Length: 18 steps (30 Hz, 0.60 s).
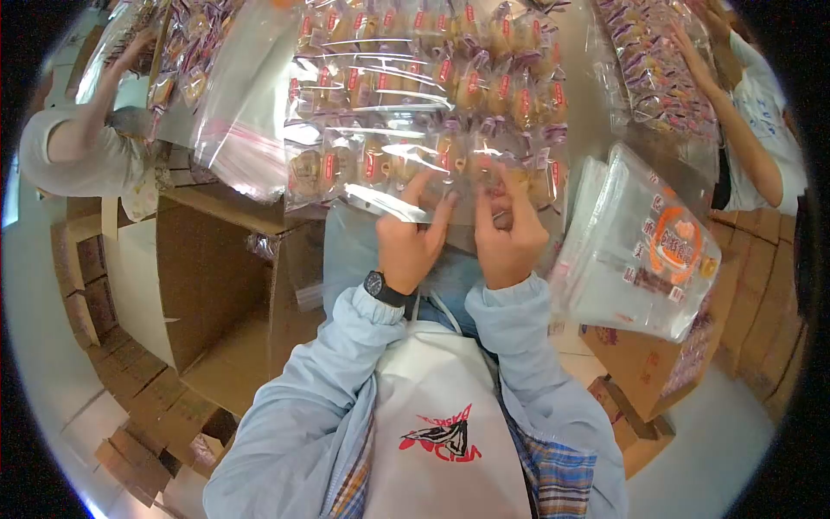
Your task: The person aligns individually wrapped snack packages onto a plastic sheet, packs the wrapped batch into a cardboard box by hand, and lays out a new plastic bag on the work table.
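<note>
the fingers [415, 194] of the left hand [406, 249] and right hand [516, 235] are partly spread at the near edge of clear plastic film [365, 195]; whether it is pinched cannot be told. just beyond the fingertips, rows of wrapped snacks [372, 157] are covered by it. pink-edged bags [238, 156] are layered to the left, printed bags [661, 246] to the right.

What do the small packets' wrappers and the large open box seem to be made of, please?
Wrappers: probably clear, glossy plastic film, being see-through with bright glints. Large open box: apparently matte brown cardboard, judging by its dull, flat walls.
</note>
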Tool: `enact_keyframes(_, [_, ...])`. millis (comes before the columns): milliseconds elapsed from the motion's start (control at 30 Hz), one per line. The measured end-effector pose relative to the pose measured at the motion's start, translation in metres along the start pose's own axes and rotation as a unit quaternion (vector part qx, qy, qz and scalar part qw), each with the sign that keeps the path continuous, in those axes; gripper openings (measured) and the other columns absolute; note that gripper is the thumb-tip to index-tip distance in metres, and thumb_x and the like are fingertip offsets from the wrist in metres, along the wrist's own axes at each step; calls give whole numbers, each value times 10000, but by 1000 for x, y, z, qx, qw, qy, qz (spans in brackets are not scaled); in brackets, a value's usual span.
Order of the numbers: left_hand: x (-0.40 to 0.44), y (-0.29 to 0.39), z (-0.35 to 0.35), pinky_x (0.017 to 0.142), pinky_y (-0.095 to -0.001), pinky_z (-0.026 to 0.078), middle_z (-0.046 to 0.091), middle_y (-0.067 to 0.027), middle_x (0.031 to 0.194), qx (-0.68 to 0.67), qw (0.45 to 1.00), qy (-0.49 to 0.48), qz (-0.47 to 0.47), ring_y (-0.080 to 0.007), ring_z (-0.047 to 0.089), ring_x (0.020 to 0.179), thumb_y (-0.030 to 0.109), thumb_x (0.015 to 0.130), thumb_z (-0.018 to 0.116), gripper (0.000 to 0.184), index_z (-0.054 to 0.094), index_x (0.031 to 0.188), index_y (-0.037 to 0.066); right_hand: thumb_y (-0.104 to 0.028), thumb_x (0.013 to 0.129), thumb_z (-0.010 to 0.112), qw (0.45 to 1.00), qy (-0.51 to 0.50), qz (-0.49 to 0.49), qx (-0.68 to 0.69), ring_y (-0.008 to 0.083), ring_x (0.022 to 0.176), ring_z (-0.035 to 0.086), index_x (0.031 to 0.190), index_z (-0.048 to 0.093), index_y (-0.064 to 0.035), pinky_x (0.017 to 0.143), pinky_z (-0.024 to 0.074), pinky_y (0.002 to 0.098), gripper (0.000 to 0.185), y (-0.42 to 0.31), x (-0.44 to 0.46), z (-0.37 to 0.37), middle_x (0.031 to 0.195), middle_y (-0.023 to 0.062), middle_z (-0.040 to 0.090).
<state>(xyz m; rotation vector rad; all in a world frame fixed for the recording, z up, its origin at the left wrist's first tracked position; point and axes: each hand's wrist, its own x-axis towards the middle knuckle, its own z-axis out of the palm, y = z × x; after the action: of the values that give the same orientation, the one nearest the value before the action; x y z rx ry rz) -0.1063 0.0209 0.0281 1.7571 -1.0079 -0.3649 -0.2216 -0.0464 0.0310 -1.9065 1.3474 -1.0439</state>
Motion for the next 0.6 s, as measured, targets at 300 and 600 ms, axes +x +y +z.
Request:
enact_keyframes(300, [3,2,0,542,-363,496,716,-141,818,13,1000,-2,13,-282,634,582,112,880,783,411,670,1263,15,-9,888,729,999,-29,-30,-1,164,582,657,1261,679,-46,572,565,301,378,3,-5,-21,867,133,694])
enact_keyframes(600, [3,-5,0,487,-323,457,691,-74,731,22,999,-37,14,-186,592,504,113,889,789,533,624,1395,77,-110,1047,607,924,-7,189,334,119,513,583,1276,463,-70,450,464,253,272,10,-14,-6,697,49,629])
